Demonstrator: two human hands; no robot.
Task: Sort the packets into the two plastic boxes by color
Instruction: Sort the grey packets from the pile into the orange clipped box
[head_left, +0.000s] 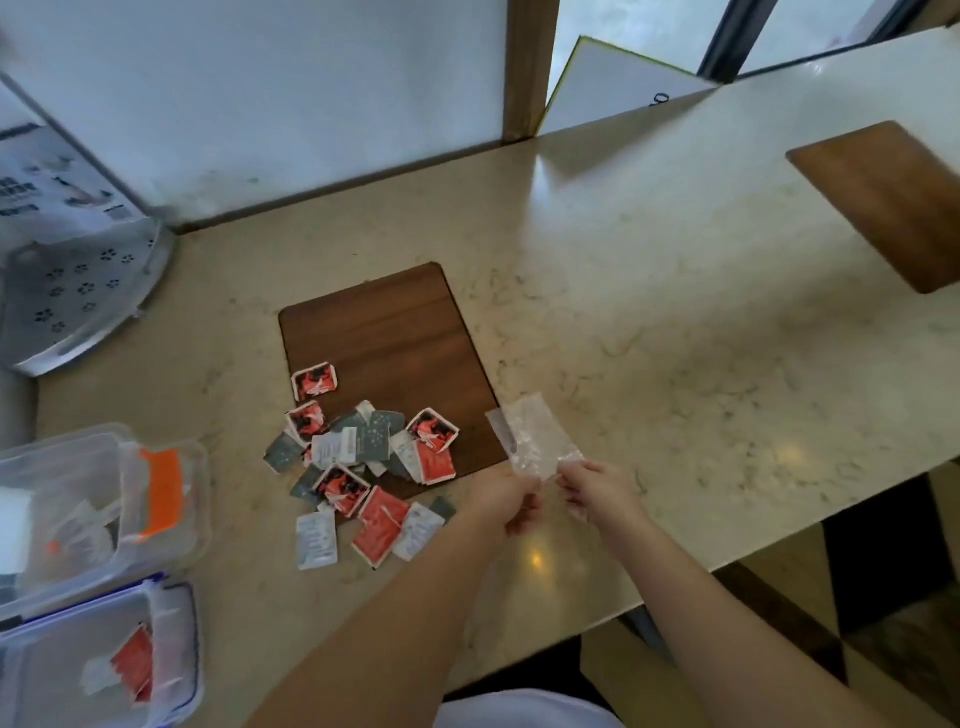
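A heap of several small packets (363, 462), red ones and grey-white ones mixed, lies on the near edge of a brown wooden mat (384, 332) and on the counter in front of it. My left hand (511, 501) and my right hand (592, 491) both pinch the near end of a clear plastic bag (535, 436), held just right of the heap. At the left edge stand two clear plastic boxes: the upper box with an orange clip (161, 488) holds pale packets, and the lower box with blue trim (176, 644) holds a red packet (132, 662).
A beige marble counter (649, 312) spreads to the right, with a second wooden mat (893, 202) at the far right. A grey perforated tray (78, 296) and a printed box lean at the back left. A white board (608, 83) stands against the window.
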